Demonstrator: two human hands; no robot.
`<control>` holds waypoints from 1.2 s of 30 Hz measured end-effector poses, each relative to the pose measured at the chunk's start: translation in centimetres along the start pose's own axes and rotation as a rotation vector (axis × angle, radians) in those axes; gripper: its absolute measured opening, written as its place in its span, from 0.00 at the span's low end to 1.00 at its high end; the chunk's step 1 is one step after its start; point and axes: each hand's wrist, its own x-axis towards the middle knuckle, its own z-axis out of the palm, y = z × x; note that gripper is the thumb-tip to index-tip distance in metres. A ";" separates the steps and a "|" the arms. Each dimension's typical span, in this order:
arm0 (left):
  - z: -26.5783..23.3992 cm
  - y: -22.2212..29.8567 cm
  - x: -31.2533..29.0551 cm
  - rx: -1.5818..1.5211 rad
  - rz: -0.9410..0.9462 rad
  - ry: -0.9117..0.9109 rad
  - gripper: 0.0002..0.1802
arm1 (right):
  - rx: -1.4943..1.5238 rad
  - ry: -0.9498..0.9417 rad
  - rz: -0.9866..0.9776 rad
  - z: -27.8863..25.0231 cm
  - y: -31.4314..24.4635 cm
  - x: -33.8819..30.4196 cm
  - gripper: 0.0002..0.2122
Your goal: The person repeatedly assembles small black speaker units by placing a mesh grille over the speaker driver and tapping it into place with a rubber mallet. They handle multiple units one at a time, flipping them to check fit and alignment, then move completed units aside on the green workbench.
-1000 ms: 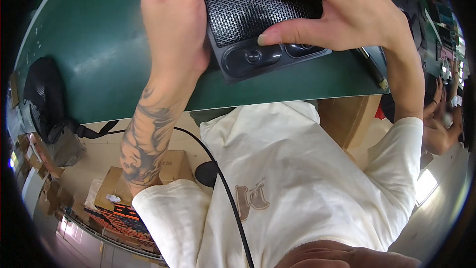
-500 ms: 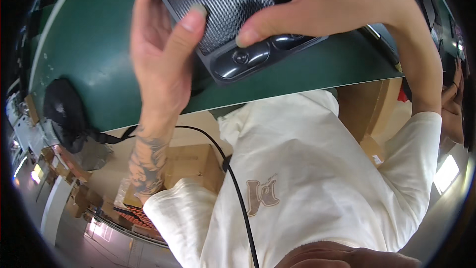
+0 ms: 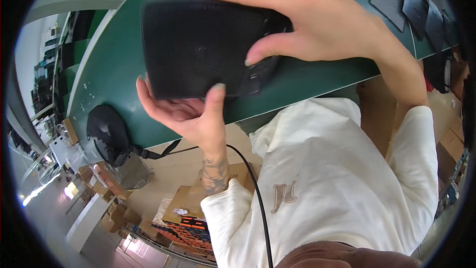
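Observation:
Between my hands, above the green table (image 3: 104,87), is a black rectangular panel (image 3: 198,49) with a textured face; it is slightly blurred by motion. A narrow strip with glossy rounded parts runs along its right end. My right hand (image 3: 317,22) is closed on that right end, fingers over the far edge and thumb on the strip. My left hand (image 3: 196,121) supports the near left edge from below, its thumb up against the near edge and its fingers partly hidden beneath. What the underside looks like is hidden.
A black bag (image 3: 106,134) with a strap sits at the table's left near corner. Several flat dark panels (image 3: 414,12) lie at the far right. Below the table edge are cardboard boxes (image 3: 183,203), and a black cable (image 3: 260,203) hangs across my shirt.
The panel has turned, so its glossy strip has gone from the near side to the right end. My left hand has shifted from its left side to the near edge. The head view has moved.

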 end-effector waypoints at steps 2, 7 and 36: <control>0.2 0.3 0.2 0.011 -0.094 -0.064 0.61 | -0.048 -0.232 -0.057 -2.5 -1.2 1.3 0.32; -0.8 -2.6 0.7 0.221 -0.407 -0.276 0.70 | -0.414 -0.196 -0.319 -1.4 -0.9 1.5 0.27; -0.5 -1.9 3.8 0.187 0.196 -0.352 0.31 | 0.146 0.631 0.347 7.3 -3.1 -2.5 0.35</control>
